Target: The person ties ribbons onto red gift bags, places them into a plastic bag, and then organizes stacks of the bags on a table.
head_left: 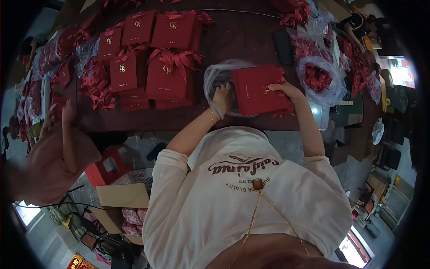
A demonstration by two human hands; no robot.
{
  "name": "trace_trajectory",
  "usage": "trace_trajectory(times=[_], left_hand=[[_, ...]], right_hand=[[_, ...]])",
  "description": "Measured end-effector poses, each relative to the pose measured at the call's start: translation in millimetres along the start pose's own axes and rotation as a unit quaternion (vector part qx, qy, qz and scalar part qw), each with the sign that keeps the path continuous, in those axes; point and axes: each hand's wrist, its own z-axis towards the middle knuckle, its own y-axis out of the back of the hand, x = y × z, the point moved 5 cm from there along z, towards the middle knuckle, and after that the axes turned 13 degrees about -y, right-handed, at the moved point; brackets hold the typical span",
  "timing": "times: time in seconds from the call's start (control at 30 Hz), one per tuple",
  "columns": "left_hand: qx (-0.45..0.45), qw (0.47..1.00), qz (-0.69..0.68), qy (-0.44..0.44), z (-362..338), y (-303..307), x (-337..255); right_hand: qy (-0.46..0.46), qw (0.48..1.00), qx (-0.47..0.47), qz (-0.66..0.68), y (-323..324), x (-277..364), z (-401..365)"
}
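My left hand (222,97) sits at the left edge of a dark red paper gift bag (257,92), its fingers closed on the clear plastic wrap (215,74) bunched around that side. My right hand (285,89) grips the bag's right edge by the gold logo and the red ribbon. The bag lies flat on the dark red table (242,36), partly on the plastic. A gold bracelet is on my left wrist.
Several finished red gift bags with ribbon bows (168,71) lie in rows at the back left. Plastic sacks of red ribbons (317,76) stand at the right. Another person's arm in a pink sleeve (67,134) reaches to the table at the left. Cardboard boxes (123,195) sit on the floor.
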Motion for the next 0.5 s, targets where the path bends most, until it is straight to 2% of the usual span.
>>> trace_trajectory(times=[0.07,0.1,0.17,0.23,0.37,0.5], left_hand=[[-0.137,0.989,0.034,-0.035,-5,21,1],[-0.137,0.99,0.034,-0.03,-6,15,1],[-0.156,0.972,-0.173,-0.032,-6,-2,2],[-0.133,0.981,-0.139,-0.034,-7,-4,2],[-0.091,0.988,-0.1,-0.075,-14,-1,-2],[-0.097,0.991,-0.074,-0.06,-21,-4,-4]], right_hand=[[-0.01,0.999,0.021,-0.031,-14,8,2],[0.012,1.0,0.015,-0.003,-23,15,-3],[0.034,0.999,0.012,0.02,-26,23,2],[-0.008,0.999,-0.017,-0.032,-12,17,21],[-0.004,0.999,-0.04,-0.037,-1,12,25],[0.003,0.999,0.051,-0.018,-21,16,13]])
